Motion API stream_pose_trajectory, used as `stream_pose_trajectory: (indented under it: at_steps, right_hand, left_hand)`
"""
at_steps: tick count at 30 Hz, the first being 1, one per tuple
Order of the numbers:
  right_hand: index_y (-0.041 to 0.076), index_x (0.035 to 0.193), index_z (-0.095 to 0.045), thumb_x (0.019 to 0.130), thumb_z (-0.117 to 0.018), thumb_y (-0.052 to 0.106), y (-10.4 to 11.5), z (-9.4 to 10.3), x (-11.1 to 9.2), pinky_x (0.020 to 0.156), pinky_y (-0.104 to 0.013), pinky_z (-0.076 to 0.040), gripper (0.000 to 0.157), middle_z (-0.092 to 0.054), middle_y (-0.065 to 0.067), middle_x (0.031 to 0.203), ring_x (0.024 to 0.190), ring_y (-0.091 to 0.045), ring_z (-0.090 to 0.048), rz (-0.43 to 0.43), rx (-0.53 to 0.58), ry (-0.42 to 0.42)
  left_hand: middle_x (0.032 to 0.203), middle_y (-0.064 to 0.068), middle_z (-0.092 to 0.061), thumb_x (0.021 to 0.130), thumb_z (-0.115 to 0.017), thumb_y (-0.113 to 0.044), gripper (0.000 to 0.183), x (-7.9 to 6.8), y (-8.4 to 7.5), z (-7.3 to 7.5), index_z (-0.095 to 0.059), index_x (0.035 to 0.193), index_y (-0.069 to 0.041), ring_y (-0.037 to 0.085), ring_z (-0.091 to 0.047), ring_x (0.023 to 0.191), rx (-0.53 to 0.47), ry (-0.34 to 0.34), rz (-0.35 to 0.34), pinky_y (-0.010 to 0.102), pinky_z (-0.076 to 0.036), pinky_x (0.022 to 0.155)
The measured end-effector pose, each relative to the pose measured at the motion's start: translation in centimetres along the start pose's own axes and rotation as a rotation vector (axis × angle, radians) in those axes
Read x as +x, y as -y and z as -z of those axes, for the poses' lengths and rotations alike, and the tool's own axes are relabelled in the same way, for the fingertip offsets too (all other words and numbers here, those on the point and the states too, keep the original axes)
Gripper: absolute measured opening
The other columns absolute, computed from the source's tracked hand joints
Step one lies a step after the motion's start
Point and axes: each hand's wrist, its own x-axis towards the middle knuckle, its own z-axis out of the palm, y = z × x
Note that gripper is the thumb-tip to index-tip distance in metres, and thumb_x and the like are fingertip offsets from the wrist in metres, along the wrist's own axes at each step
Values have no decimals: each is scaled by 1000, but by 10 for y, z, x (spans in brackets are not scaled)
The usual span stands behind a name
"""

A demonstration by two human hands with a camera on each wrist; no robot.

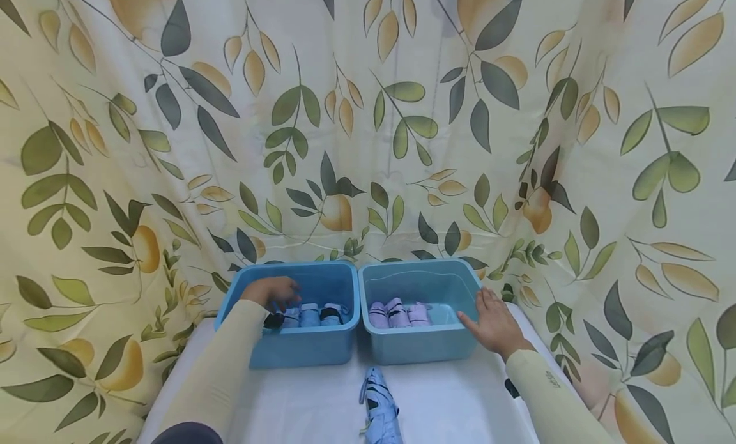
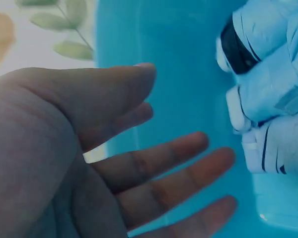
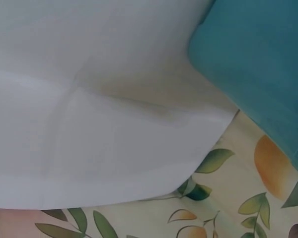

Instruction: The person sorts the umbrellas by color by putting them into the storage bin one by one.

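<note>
My left hand (image 1: 277, 291) hangs inside the left blue bin (image 1: 301, 351), its fingers loosely spread and holding nothing. Beside its fingers, several rolled light-blue bundles (image 1: 310, 315) that look like folded umbrellas stand in a row; the left wrist view shows their ends (image 2: 268, 89) apart from my fingertips. My right hand (image 1: 496, 322) lies with straight fingers at the right rim of the right bin (image 1: 422, 349). Inside that bin are several lilac bundles (image 1: 398, 313) of the same kind. A blue folded umbrella (image 1: 381, 405) with black patches lies on the table between my arms.
The two bins stand side by side at the back of the white table (image 1: 299, 405). A leaf-and-fruit patterned curtain (image 1: 368, 144) hangs behind and along both sides. In the right wrist view, the table corner (image 3: 114, 148) and a bin's outer wall (image 3: 258, 59) show.
</note>
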Motion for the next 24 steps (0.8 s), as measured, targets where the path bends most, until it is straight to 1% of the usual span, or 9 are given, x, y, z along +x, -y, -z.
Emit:
stream_pose_trajectory:
  at_steps: [2,5,9,10,14,17,19,21,24]
  right_hand:
    - [-19,144,-20,97,-38,62,0,0,0,112,-60,-12,96,-13,-36,153,141,-50,-11,1,-2,5]
    - [-20,144,-20,97,-39,62,-1,-1,1,111,-60,-11,96,-12,-36,152,141,-50,-11,-1,0,8]
    - [-20,144,-19,96,-40,62,-4,-3,2,111,-60,-10,97,-12,-37,152,141,-50,-10,-4,2,3]
    - [-20,144,-19,96,-38,64,-4,-3,2,111,-60,-10,99,-12,-37,152,141,-50,-9,-5,-2,2]
    - [-20,144,-19,95,-33,69,-5,-4,2,111,-60,-11,102,-12,-37,152,141,-50,-10,-5,-10,-3]
    - [-20,144,-19,95,-34,68,-4,-2,1,111,-61,-11,102,-13,-37,152,140,-51,-11,-2,-7,-2]
    - [-20,144,-19,95,-36,66,-2,-1,1,111,-61,-11,100,-13,-37,152,140,-51,-11,1,-3,-2]
    - [-21,143,-19,96,-40,62,0,1,1,111,-61,-11,98,-13,-38,151,140,-51,-11,3,6,-1]
    - [-21,144,-19,96,-41,61,1,1,1,111,-61,-11,97,-13,-38,151,140,-51,-11,-3,-1,3]
  left_hand:
    - [123,17,-60,99,-58,-18,46,-6,-2,-5,-49,141,-4,29,-66,94,34,-55,-35,46,-54,78]
    - [127,15,-60,98,-59,-20,43,-14,-5,-16,-53,139,-6,25,-65,97,114,-155,-107,45,-53,80]
    - [120,12,-64,97,-61,-21,40,-30,-11,-35,-58,134,-7,25,-62,104,140,-255,-184,47,-51,85]
    - [117,10,-66,97,-62,-21,39,-35,-13,-40,-59,133,-7,25,-63,104,133,-271,-201,47,-51,85]
    - [115,9,-67,97,-61,-20,35,-55,-20,-57,-62,131,-9,25,-63,104,74,-317,-277,46,-53,83]
    - [117,9,-66,98,-59,-18,32,-66,-23,-70,-63,129,-9,25,-64,103,17,-342,-352,44,-54,82]
    - [120,8,-66,98,-59,-17,31,-73,-25,-78,-65,127,-9,22,-65,100,3,-371,-398,42,-55,80]
    - [119,7,-67,98,-59,-16,29,-77,-27,-87,-66,125,-9,19,-66,96,13,-417,-446,38,-55,79]
    - [118,6,-68,98,-59,-16,27,-81,-32,-103,-68,122,-10,16,-67,93,3,-463,-487,35,-55,77]
